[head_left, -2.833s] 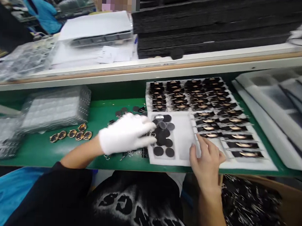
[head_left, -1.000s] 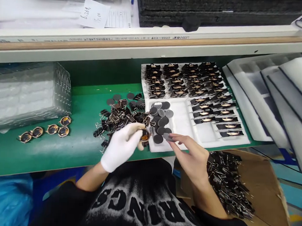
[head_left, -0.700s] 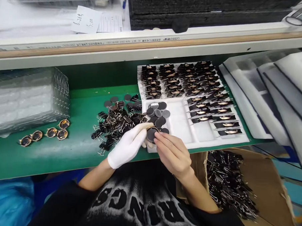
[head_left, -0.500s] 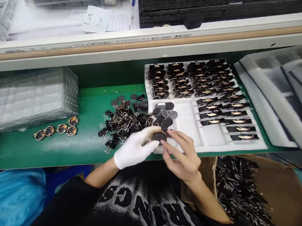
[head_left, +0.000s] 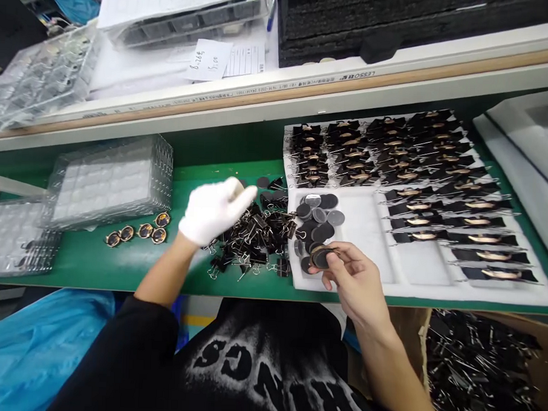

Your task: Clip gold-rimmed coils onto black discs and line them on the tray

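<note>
My left hand (head_left: 214,209), in a white glove, hovers over the left part of a heap of black binder clips (head_left: 259,235) on the green bench, fingers curled; I cannot see anything in them. My bare right hand (head_left: 355,282) pinches a round dark disc assembly (head_left: 321,256) at the near left corner of a white foam tray (head_left: 368,234). A small pile of grey and black discs (head_left: 319,210) lies in that tray just beyond my fingers. Rows of clipped parts (head_left: 416,169) fill the tray's back and right.
Several round copper-rimmed parts (head_left: 139,233) lie in a row on the green mat, left. Clear blister trays (head_left: 111,180) stand behind them. White foam trays (head_left: 526,150) lean at the right. A cardboard box of binder clips (head_left: 480,366) sits below the bench edge.
My hands were together on one disc assembly at the tray's corner. They have parted: the left has moved up-left over the clip heap, the right keeps the assembly.
</note>
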The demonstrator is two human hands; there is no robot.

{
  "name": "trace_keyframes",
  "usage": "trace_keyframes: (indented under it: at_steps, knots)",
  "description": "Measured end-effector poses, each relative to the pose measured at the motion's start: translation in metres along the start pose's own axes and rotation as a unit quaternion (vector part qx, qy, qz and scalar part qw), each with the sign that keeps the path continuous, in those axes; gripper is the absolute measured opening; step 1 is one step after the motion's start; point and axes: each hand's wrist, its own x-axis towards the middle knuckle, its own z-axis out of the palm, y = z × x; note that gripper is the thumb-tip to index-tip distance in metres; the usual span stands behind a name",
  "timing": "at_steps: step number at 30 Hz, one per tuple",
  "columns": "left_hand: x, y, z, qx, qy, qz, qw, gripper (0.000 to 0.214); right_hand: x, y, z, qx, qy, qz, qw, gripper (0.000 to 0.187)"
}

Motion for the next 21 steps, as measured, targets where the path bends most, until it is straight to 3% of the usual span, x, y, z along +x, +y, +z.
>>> trace_keyframes:
  at_steps: [1,4,7,12,18,21]
  knots:
    - [0.018,-0.011,0.003,0.044,-0.027,-0.022,0.998,0.058,0.001,0.001,0.001,0.019,-0.005,0.018,1.0,0.032]
    - [0.056,-0.031,0.017,0.103,-0.188,-0.023,0.977,0.064,0.003,0.0,0.003,0.051,-0.036,0.061,0.996,0.039]
    - [0.067,-0.038,0.027,0.112,-0.274,-0.007,0.955,0.059,0.001,-0.001,0.002,0.058,-0.073,0.075,0.993,0.039]
    - [0.055,-0.047,0.022,0.097,-0.257,-0.007,0.961,0.048,-0.003,0.0,-0.003,0.052,-0.105,0.076,0.99,0.036]
    - [0.056,-0.04,0.025,0.097,-0.235,-0.075,0.964,0.066,0.003,0.006,0.005,0.058,-0.123,0.069,0.988,0.031]
    - [0.057,-0.033,0.031,0.093,-0.234,-0.092,0.963,0.051,0.002,0.004,0.011,0.061,-0.142,0.073,0.985,0.03]
